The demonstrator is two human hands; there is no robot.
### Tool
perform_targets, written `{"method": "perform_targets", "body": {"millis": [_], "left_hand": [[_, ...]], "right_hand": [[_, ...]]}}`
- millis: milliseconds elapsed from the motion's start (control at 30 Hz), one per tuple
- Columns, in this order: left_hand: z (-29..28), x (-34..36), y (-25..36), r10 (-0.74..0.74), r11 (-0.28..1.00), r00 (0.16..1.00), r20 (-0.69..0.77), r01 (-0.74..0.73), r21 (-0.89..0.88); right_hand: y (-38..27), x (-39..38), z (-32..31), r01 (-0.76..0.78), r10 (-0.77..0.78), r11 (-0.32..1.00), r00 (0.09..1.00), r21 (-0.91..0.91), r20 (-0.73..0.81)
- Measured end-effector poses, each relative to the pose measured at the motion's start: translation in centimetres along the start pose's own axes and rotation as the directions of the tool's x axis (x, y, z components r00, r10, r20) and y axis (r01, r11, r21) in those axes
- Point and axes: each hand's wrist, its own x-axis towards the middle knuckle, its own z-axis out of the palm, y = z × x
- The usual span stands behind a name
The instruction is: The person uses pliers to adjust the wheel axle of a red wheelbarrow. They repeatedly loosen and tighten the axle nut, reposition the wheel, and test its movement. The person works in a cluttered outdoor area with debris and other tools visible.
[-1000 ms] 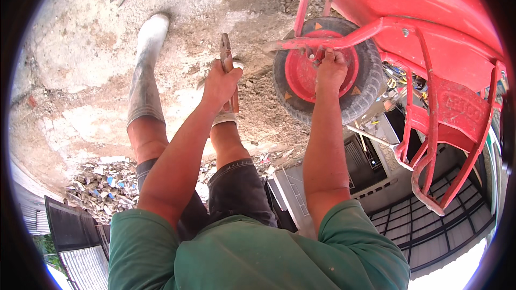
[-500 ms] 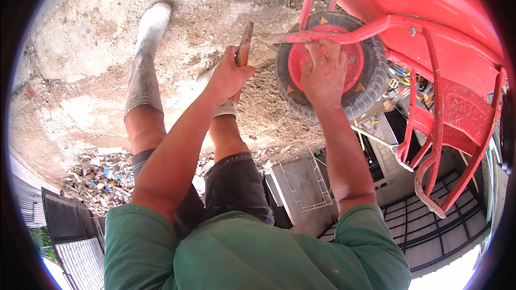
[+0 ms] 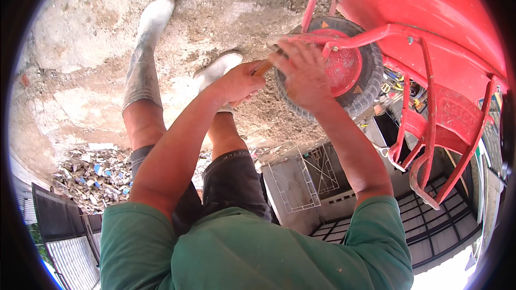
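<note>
My left hand [image 3: 241, 84] is closed around an orange-brown hand tool [image 3: 262, 68], whose exact kind I cannot make out. The tool tilts up toward my right hand [image 3: 307, 78], which is slightly blurred, with fingers stretched out and apart. Those fingertips cover part of the tool's far end and overlap the front tip of a red frame tube; whether they touch either is unclear. Behind the right hand is the wheel [image 3: 371, 70] of a tipped red wheelbarrow [image 3: 424, 0], with a black tyre and red hub. The hand hides the wheel's left part.
The wheelbarrow's legs and handles [image 3: 430, 166] reach down the right side. My white boots [image 3: 156, 19] stand on rough, dirty concrete [image 3: 80, 37]. Broken rubble [image 3: 88, 177] lies at the left behind me, and a metal frame [image 3: 294, 185] stands at a wall.
My right hand has left the wheel hub, moving left and up to the tool's end. My left hand has shifted right and slightly down, tilting the tool rightward.
</note>
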Motion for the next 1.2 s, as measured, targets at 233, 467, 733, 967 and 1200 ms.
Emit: {"method": "perform_targets", "body": {"millis": [233, 467, 733, 967, 1200], "left_hand": [[-1.6, -2.0, 1.8, -0.018, 0.995, 0.981, 0.191, 0.036, -0.090], [-2.1, -3.0, 3.6, 0.275, 0.895, 0.961, -0.020, -0.263, -0.359], [-0.9, -2.8, 2.7, 0.454, 0.859, 0.860, -0.233, -0.492, -0.141], [0.6, -3.5, 3.3, 0.591, 0.743, 0.766, -0.252, -0.639, -0.200], [0.0, -2.1, 2.5, 0.705, 0.652, 0.687, -0.176, -0.725, -0.220]], "right_hand": [[-0.7, -0.2, 2.6, 0.107, -0.127, 0.981, 0.985, 0.163, 0.119], [4.9, 5.2, -3.4, -0.253, 0.109, 0.823, 0.949, 0.509, 0.297], [5.2, 7.9, -5.3, -0.257, 0.059, 0.611, 0.958, 0.749, 0.280], [-1.6, 6.4, -2.1, -0.162, -0.082, 0.755, 0.938, 0.635, 0.337], [-1.5, 6.5, -2.9, -0.141, -0.112, 0.488, 0.968, 0.861, 0.223]]}}
